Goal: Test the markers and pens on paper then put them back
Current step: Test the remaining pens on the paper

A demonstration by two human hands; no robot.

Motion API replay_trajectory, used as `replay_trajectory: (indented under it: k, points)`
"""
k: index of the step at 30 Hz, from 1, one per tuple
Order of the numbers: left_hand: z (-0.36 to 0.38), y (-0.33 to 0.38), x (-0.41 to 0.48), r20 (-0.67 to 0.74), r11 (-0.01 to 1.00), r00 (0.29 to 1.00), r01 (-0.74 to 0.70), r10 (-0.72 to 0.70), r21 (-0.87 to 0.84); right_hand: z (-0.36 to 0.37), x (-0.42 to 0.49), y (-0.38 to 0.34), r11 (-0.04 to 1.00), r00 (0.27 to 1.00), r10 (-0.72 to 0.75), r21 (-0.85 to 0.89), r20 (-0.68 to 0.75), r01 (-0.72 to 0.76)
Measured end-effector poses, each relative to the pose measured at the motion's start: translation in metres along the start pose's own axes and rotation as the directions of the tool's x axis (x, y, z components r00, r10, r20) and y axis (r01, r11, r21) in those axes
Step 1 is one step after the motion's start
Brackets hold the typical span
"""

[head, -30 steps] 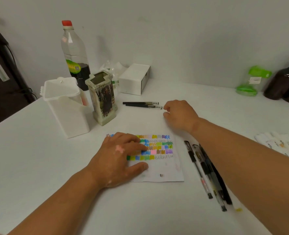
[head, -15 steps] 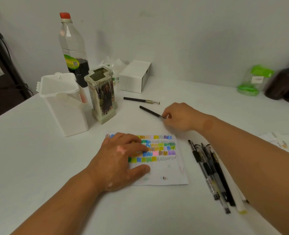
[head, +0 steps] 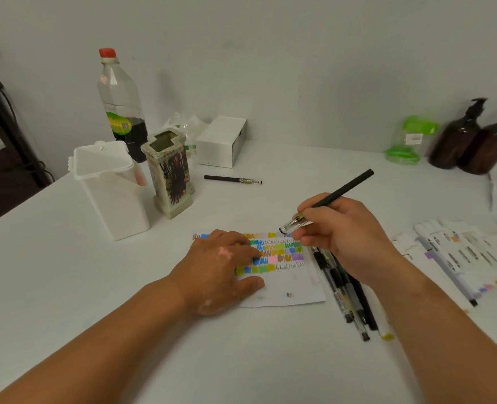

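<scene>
A white paper [head: 293,287] covered with rows of coloured swatches and scribbles lies in the middle of the table. My left hand [head: 221,272] presses flat on its left half. My right hand [head: 343,237] grips a black pen [head: 343,189], its clear capped end pointing down-left just above the paper's top right corner. One more black pen [head: 232,179] lies alone further back. Several dark pens [head: 346,290] lie in a bundle right of the paper, partly under my right wrist. White markers [head: 457,258] lie in a row at the right.
A white lidded holder [head: 110,188] and a patterned ceramic pen pot [head: 170,176] stand at the back left. Behind them are a plastic bottle [head: 120,109] and a white box [head: 221,144]. A green container [head: 407,141] and two brown pump bottles [head: 471,141] stand far right.
My right hand has picked one of the two black pens off the table, lifted it and brought it toward the paper's top right corner. My left hand has stayed on the paper.
</scene>
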State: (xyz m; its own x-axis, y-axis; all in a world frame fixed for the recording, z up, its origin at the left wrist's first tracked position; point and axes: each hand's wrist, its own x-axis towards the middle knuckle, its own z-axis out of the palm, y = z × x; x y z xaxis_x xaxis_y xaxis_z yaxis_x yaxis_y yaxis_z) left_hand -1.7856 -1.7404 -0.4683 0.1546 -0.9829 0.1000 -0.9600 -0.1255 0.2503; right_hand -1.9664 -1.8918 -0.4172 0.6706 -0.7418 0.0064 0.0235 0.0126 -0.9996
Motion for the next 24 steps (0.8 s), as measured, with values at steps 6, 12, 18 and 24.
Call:
replay_trajectory:
  k: [6, 12, 18, 24]
  points:
    - [-0.023, 0.004, 0.02, -0.087, 0.963, 0.996, -0.006, -0.018, -0.271, 0.0, -0.004, 0.007, 0.995, 0.996, -0.093, -0.033, -0.009, 0.093]
    - [-0.034, 0.025, 0.038, -0.16, 0.921, 0.977, -0.189, 0.142, -0.34, 0.011, -0.006, 0.015, 0.963, 0.978, -0.203, -0.173, 0.047, 0.208]
    - [-0.027, 0.014, 0.046, -0.165, 0.919, 0.964, -0.252, 0.21, -0.303, 0.007, -0.005, 0.016, 0.931, 0.957, -0.29, -0.231, 0.007, 0.283]
    - [-0.018, 0.014, 0.041, -0.262, 0.91, 0.934, -0.313, 0.242, -0.272, 0.02, -0.007, 0.02, 0.946, 0.964, -0.264, -0.185, 0.041, 0.267]
